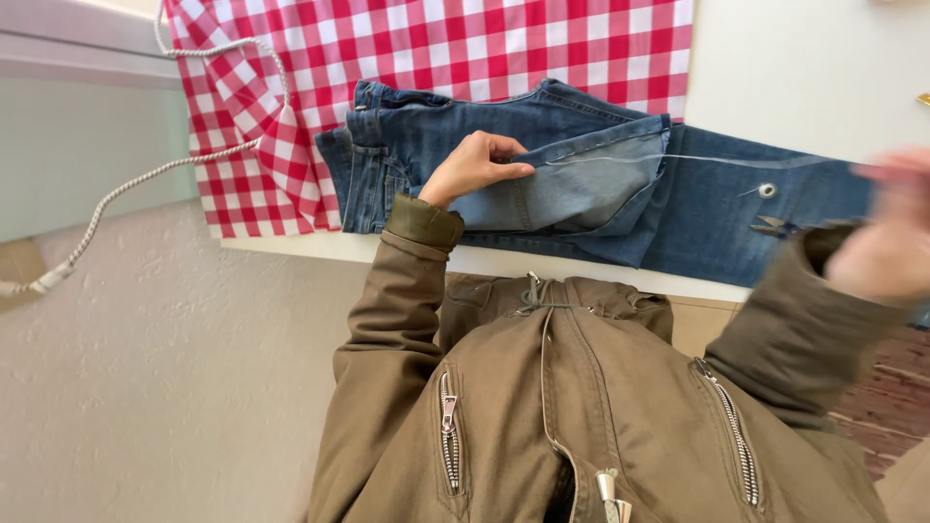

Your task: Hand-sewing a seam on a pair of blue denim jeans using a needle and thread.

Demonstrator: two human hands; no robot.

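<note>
on the white table [775, 58], the left hand [472, 167] pinches the jeans [581, 184] hem beside checked cloth [436, 44]; the right hand [886, 242] is blurred, its grip perhaps closed, i cannot tell.

There is one pair of blue jeans [601, 194] on the one white counter [804, 68], with one red-and-white checked cloth [436, 44] and one white cord [145, 174] beside it. Two hands show: the left hand [472, 167] and the blurred right hand [886, 247]. One pair of small scissors [775, 230] and one metal ring [767, 190] lie on the jeans, and the one olive jacket [581, 407] has two zipped chest pockets [449, 441].
</note>
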